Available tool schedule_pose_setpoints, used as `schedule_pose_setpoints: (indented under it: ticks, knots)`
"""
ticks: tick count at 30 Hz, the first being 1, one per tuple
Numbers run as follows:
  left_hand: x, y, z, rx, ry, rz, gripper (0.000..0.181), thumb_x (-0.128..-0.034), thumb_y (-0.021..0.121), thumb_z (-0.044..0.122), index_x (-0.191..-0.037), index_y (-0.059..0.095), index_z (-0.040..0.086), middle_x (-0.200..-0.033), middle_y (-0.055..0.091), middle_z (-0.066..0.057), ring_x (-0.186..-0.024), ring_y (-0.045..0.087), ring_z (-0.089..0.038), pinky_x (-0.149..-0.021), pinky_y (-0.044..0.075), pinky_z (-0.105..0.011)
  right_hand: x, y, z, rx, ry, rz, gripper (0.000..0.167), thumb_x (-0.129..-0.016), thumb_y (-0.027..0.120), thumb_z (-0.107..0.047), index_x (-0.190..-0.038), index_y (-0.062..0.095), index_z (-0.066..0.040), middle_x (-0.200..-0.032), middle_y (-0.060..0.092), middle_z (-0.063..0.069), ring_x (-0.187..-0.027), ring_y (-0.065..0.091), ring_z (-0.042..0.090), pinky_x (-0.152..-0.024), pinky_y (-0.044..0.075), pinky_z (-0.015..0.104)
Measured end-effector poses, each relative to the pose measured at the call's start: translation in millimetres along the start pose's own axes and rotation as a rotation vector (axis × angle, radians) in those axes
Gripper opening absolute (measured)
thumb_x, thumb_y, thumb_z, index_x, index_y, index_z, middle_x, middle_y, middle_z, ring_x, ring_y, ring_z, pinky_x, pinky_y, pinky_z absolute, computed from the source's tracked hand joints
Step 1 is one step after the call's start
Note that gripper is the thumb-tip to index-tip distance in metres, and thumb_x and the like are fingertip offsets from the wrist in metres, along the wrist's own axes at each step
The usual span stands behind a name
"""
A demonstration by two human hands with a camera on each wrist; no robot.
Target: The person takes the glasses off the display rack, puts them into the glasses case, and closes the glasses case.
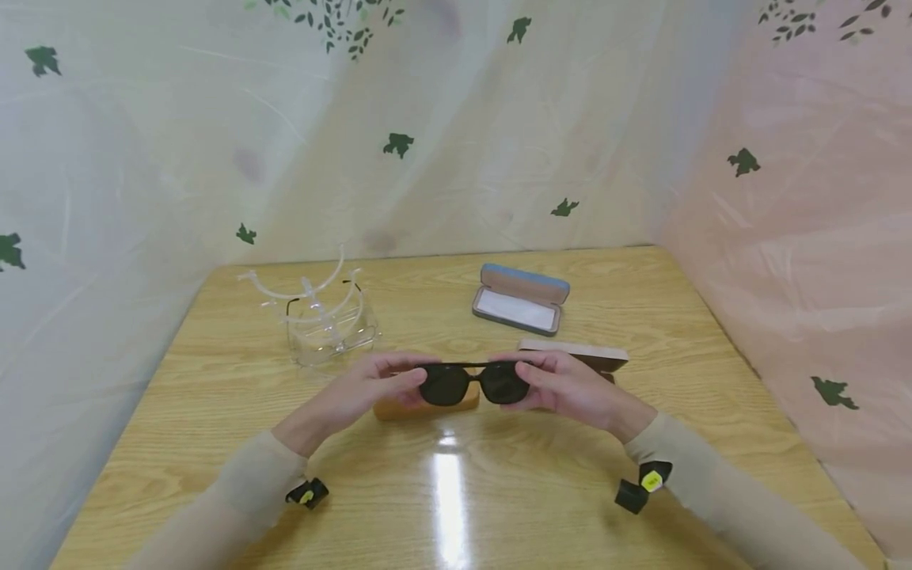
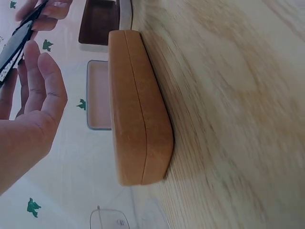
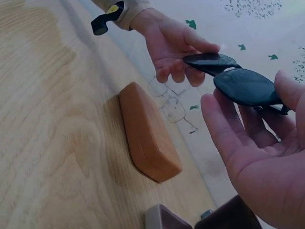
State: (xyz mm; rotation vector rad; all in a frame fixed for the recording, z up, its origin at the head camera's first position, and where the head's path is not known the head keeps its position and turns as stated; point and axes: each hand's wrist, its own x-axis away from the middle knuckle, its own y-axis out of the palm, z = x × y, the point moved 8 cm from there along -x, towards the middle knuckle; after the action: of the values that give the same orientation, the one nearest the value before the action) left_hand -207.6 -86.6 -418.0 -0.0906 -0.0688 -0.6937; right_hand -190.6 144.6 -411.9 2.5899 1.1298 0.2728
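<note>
Black sunglasses with dark lenses are held up above the table between both hands, lenses toward the head camera. My left hand pinches the frame's left end between thumb and fingers. At the other end, my right hand grips it the same way, thumb on the near side. In the right wrist view the sunglasses show from the side, and their temples look folded behind the lenses. Below them on the table lies a closed orange-brown glasses case, apart from both hands.
A clear display stand holding wire-framed glasses is at the back left. An open blue case with a white cloth lies further back. Another open case, pale outside and brown inside, sits partly behind my right hand. Patterned curtains surround the wooden table.
</note>
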Motion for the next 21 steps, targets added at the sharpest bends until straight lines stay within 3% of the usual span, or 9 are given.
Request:
schedule_pose_setpoints:
  ticks: [8,13,18,21]
  knots:
    - [-21.8,12.5,-4.9,0.085,-0.081,0.011,0.046,-0.0983,0.069,0.035,-0.138,0.064,0.012,-0.123,0.068,-0.015,-0.097,0.071,-0.030,-0.089,0.059,-0.041,16.9,-26,-7,0.093,0.058,0.055,0.039,-0.107,0.052,-0.007,-0.145,0.052,0.001,-0.152,0.042,0.025,-0.125,0.060,0.035,-0.103,0.045,0.056]
    - [-41.9,32.7,-4.7,0.132,-0.110,-0.048,0.047,-0.0985,0.069,0.031,-0.140,0.062,0.010,-0.116,0.071,-0.015,-0.097,0.071,-0.026,-0.086,0.060,-0.039,39.0,-52,-9,0.167,0.101,0.129,0.037,-0.104,0.055,-0.003,-0.141,0.058,-0.002,-0.146,0.051,0.021,-0.118,0.064,0.032,-0.099,0.050,0.052]
    - [-58.9,54.2,-4.2,0.160,-0.121,-0.106,0.044,-0.1005,0.067,0.029,-0.138,0.061,0.008,-0.119,0.069,-0.013,-0.107,0.067,-0.035,-0.088,0.059,-0.038,65.2,-71,-10,0.286,0.131,0.193,0.031,-0.104,0.056,-0.006,-0.134,0.065,-0.007,-0.133,0.063,0.016,-0.108,0.070,0.032,-0.093,0.056,0.048]
    - [-71.4,67.3,-7.3,0.191,-0.146,-0.122,0.044,-0.1015,0.065,0.029,-0.139,0.060,0.006,-0.122,0.068,-0.013,-0.109,0.067,-0.033,-0.089,0.059,-0.038,81.8,-84,-8,0.331,0.166,0.261,0.029,-0.103,0.059,-0.008,-0.131,0.065,-0.005,-0.124,0.068,0.015,-0.102,0.071,0.030,-0.090,0.057,0.047]
